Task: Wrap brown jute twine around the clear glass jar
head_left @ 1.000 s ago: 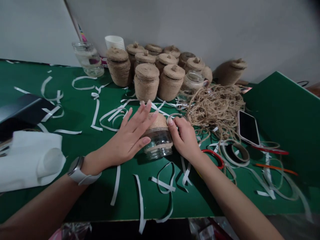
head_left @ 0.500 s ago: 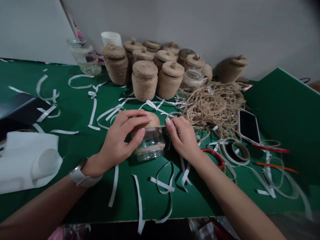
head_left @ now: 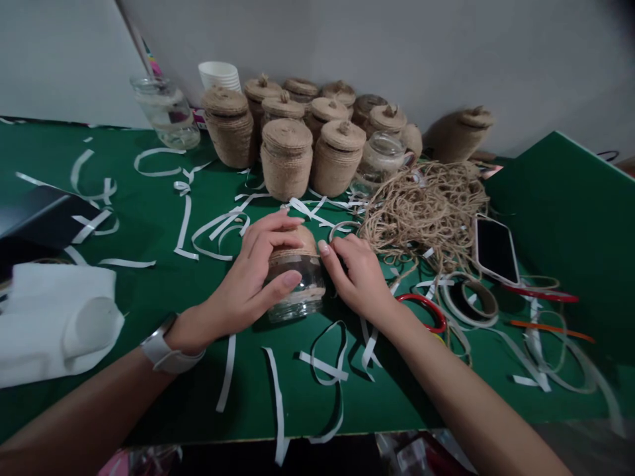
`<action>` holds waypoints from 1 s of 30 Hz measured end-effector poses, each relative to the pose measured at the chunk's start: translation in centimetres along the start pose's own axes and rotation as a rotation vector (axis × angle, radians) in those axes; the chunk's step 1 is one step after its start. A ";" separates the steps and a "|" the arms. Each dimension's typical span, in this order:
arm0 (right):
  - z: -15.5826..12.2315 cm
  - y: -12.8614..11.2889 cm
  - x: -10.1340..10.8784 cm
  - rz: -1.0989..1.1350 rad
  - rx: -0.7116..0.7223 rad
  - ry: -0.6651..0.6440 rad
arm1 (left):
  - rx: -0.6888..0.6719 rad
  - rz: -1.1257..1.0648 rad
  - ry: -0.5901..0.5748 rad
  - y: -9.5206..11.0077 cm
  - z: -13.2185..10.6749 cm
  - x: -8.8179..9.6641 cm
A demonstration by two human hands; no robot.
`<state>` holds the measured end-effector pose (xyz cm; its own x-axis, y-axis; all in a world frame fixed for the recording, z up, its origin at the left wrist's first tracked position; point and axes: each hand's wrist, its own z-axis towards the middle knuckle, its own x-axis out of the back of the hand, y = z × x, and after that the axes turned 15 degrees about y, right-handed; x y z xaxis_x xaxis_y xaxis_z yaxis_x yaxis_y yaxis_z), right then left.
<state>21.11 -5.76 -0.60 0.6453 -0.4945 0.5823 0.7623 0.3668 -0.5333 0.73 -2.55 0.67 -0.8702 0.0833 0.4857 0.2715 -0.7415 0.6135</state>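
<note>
A small glass jar lies on its side on the green table, its far end wrapped in jute twine. My left hand curls over the jar, fingers across the wrapped part and thumb on the bare glass. My right hand is at the jar's right side, fingers pinched against the twine at the edge of the wrapping. A loose heap of jute twine lies just right of the hands.
Several twine-covered lidded jars stand at the back by the wall, with bare glass jars and stacked paper cups. White paper strips litter the table. A phone, tape rings and a white cloth lie around.
My left hand went from lying flat over the jar to curling round it. The jar shifted slightly left, and my right hand followed, staying pinched at the twine.
</note>
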 end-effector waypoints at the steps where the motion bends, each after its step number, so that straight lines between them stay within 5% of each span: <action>1: 0.0 0.1 0.0 0.019 -0.017 0.014 | 0.013 -0.008 -0.036 -0.1 -0.1 -0.1; 7: 0.3 0.2 0.7 0.118 -0.057 0.137 | 0.019 0.029 -0.212 -0.6 -0.1 -0.5; 11: 0.3 0.0 0.9 0.137 -0.017 0.121 | 0.015 0.025 -0.072 -0.5 0.3 0.1; 16: 0.3 -0.5 0.8 0.202 -0.010 0.065 | 0.196 -0.127 0.080 -0.1 0.5 -0.2; 23: 0.5 -0.7 0.4 0.206 -0.025 0.061 | 0.381 -0.158 0.051 0.4 1.3 -1.1; 30: 0.4 0.5 0.4 0.106 -0.071 0.087 | 0.304 -0.015 0.070 0.2 1.0 -0.4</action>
<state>21.75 -5.42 -0.39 0.7131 -0.5231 0.4667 0.6824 0.3657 -0.6329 1.55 -2.09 1.26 -0.8986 0.0387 0.4371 0.3593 -0.5068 0.7836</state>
